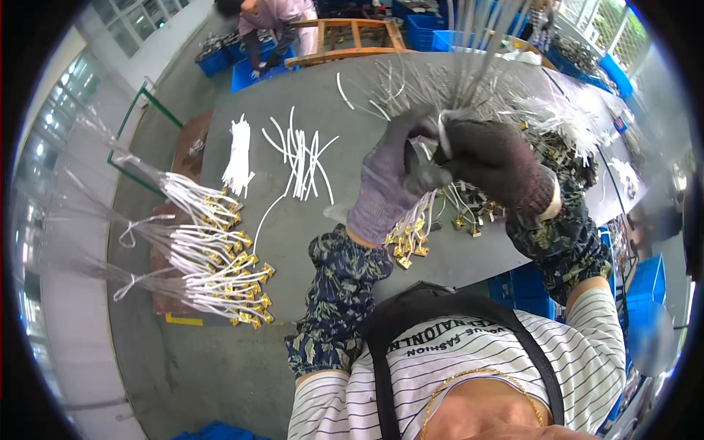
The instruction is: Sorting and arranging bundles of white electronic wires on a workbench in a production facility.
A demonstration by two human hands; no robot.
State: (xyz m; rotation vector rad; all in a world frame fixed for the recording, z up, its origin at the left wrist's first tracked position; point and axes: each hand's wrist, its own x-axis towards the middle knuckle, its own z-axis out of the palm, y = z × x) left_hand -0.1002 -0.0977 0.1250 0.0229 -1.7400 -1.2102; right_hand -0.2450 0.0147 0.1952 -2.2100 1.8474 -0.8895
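Observation:
Both my hands wear work gloves and are closed together around one bundle of thin grey wires (469, 55) over the table. My left hand (385, 172), in a purple-grey glove, wraps the bundle from the left. My right hand (488, 150), in a darker glove, grips it from the right, partly hiding the wires. A white tie strip (444, 133) shows between the hands at the wires. Below my left hand hang white-sleeved ends with brass-coloured fittings (407, 238). The wires' loose ends fan upward, away from me.
On the grey table (308, 242) lie white sleeves (237, 158) and loose white strips (301, 161). Several tied wire bundles (220, 253) overhang the left edge. Tangled wires and fittings (565, 139) pile up at the right. A person (275, 29) bends over blue bins beyond.

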